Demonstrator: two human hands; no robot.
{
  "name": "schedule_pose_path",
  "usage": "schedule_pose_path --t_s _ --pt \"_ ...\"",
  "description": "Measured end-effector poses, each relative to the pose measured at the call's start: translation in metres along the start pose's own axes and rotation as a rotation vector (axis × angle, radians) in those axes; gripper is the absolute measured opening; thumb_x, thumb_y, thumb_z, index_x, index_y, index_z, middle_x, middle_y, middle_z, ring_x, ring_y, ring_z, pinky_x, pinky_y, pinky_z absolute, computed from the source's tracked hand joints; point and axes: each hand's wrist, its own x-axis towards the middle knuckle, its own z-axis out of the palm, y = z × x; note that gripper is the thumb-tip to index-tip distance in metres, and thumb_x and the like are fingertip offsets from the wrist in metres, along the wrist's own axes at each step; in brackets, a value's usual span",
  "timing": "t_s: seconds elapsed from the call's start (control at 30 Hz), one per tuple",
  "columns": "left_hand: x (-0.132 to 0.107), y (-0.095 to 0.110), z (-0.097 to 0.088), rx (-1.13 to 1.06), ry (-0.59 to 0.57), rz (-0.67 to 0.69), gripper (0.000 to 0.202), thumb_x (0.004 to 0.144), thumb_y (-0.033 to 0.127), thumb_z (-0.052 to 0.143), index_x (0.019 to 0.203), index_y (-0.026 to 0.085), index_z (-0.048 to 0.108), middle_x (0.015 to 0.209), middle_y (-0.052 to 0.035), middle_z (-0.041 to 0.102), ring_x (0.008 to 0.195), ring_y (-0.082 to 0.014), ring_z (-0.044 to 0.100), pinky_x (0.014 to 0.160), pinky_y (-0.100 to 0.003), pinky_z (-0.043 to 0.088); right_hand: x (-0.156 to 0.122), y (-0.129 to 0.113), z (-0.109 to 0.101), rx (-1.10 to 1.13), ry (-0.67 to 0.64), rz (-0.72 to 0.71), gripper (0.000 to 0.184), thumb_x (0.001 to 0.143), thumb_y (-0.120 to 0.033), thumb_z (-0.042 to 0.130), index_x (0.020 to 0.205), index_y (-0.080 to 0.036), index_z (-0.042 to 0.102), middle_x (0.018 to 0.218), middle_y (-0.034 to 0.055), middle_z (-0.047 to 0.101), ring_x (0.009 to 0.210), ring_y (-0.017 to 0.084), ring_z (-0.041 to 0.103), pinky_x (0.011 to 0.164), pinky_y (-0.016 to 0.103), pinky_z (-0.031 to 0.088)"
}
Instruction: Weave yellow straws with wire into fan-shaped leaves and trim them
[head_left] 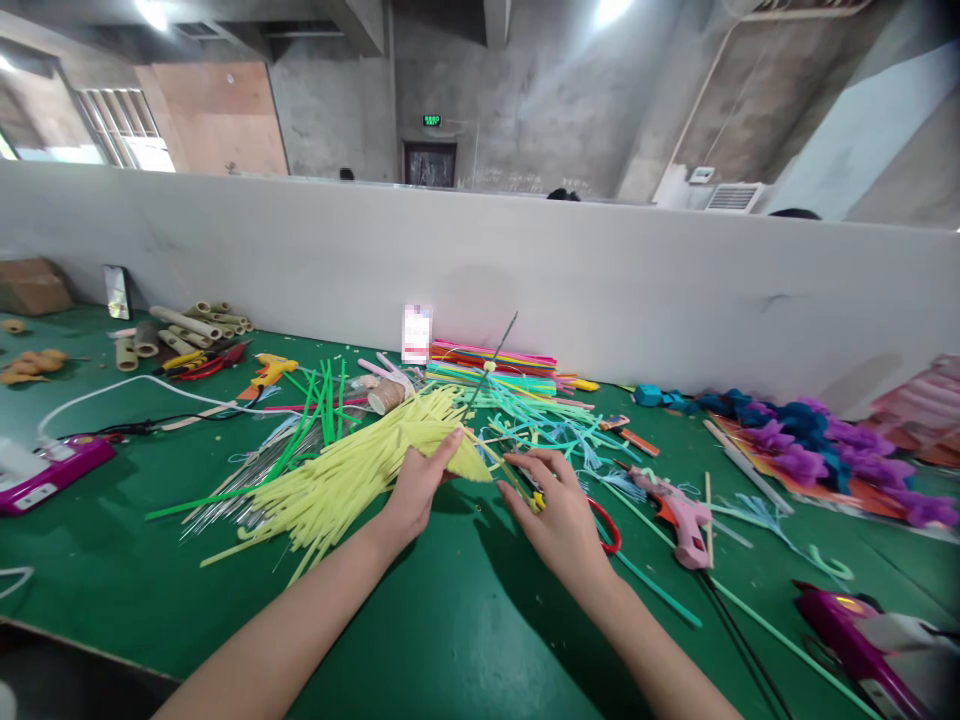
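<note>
In my left hand (420, 488) is a flat, pale yellow leaf-shaped piece (471, 458) of fuzzy pipe cleaner, pinched between thumb and fingers over the table's middle. My right hand (553, 505) hovers just to its right with thumb and fingers apart, holding nothing that I can make out. Thin yellow strands run between the two hands. Under and left of my left hand spreads a big bundle of yellow pipe cleaners (337, 480). Red-handled scissors (609, 528) lie partly hidden beside my right hand. A thin dark stem (504, 345) with a pale bead-like knob rises behind.
A pink glue gun (679, 515) lies right, a yellow glue gun (271, 372) left. Purple power strips (56, 470) sit at both sides. Purple and blue fuzzy pieces (817, 445) lie far right. Bamboo tubes (195, 325), a lit phone (417, 335) and a white partition (315, 260) line the back.
</note>
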Motion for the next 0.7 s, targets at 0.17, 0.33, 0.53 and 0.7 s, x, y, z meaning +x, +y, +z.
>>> schedule_pose_path --t_s 0.17,0.33,0.53,0.7 --pt "-0.0039 -0.0011 0.0024 0.023 -0.048 0.001 0.038 0.075 0.04 0.069 0.104 0.015 0.069 0.107 -0.0109 0.07 0.093 -0.0248 0.067 0.074 -0.031 0.055 -0.0004 0.0024 0.0008 0.014 0.019 -0.027 0.014 0.087 -0.028 0.056 0.097 -0.021 0.063 0.098 0.0075 0.059 0.097 0.024 0.055 0.085 0.038 0.046" --pt "-0.0034 0.0003 0.0022 0.029 -0.024 -0.015 0.036 0.075 0.039 0.07 0.101 0.015 0.069 0.108 -0.0114 0.069 0.092 -0.025 0.067 0.068 -0.029 0.055 -0.0009 0.0012 0.0016 -0.012 0.052 -0.095 0.013 0.089 -0.027 0.055 0.097 -0.021 0.063 0.094 0.0069 0.062 0.091 0.023 0.056 0.081 0.036 0.046" --pt "-0.0018 0.0001 0.0005 0.019 -0.019 -0.051 0.036 0.073 0.04 0.07 0.1 0.016 0.068 0.106 -0.0106 0.07 0.089 -0.0251 0.067 0.064 -0.029 0.056 -0.0011 -0.002 -0.0014 0.011 0.073 -0.047 0.012 0.088 -0.031 0.056 0.088 -0.021 0.062 0.088 0.0058 0.064 0.087 0.022 0.058 0.079 0.035 0.046" --pt "0.0009 -0.0051 -0.0029 -0.035 -0.028 -0.092 0.036 0.073 0.04 0.07 0.101 0.018 0.067 0.105 -0.0092 0.069 0.088 -0.0237 0.067 0.064 -0.028 0.055 -0.0009 -0.004 -0.0032 0.098 0.037 -0.021 0.011 0.089 -0.029 0.054 0.086 -0.022 0.062 0.086 0.0048 0.065 0.083 0.021 0.058 0.076 0.033 0.046"
